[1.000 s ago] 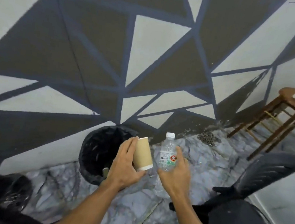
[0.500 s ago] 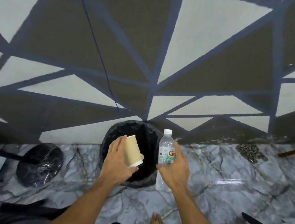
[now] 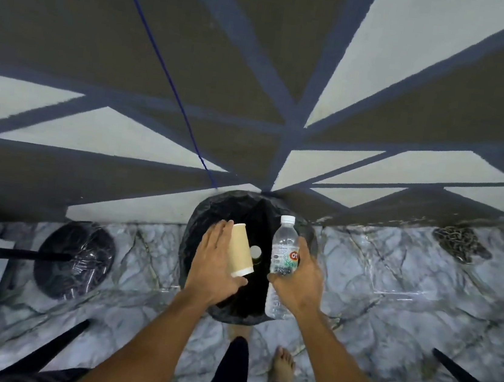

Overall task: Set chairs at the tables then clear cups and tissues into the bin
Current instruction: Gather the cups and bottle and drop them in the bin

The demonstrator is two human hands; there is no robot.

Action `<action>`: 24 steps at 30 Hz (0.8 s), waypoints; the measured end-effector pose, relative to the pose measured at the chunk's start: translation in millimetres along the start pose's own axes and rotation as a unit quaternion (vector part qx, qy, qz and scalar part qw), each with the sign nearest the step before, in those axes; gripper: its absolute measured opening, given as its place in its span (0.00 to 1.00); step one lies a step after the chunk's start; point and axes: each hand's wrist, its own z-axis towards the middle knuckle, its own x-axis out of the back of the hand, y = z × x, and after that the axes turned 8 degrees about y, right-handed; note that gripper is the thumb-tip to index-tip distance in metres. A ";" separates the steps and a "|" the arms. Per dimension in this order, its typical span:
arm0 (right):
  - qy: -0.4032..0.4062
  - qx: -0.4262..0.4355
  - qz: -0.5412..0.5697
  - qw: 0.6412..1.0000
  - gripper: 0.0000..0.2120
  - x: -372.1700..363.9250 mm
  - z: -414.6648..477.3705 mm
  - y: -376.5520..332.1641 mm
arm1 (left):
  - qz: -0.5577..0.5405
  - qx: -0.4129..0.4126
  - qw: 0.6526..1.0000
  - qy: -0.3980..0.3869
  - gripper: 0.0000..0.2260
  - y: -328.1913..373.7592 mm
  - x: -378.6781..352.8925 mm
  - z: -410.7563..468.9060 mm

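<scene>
Two bare hands hover over a black-lined bin (image 3: pixel 230 201) that stands against a wall (image 3: pixel 260 65) of painted triangles. The left hand (image 3: pixel 214 268) holds a tan paper cup (image 3: pixel 240 251) above the bin's opening, fingers laid together along its side, thumb hooked under its white rim. The right hand (image 3: pixel 300 279) wraps its fingers round an upright clear water bottle (image 3: pixel 283 248) above the bin's right edge.

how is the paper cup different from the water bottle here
The paper cup is tan and opaque; the water bottle is clear, with a white cap and a label. The cup is shorter than the bottle. The left hand holds the cup with its white rim toward the person; the right hand holds the bottle with its cap pointing away. Both are over the bin.
</scene>
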 end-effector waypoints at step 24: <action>-0.040 -0.084 0.012 0.996 0.24 -1.2 35.7 -18.3 | -0.024 -0.063 0.990 -0.124 0.39 1.5 -10.4 67.4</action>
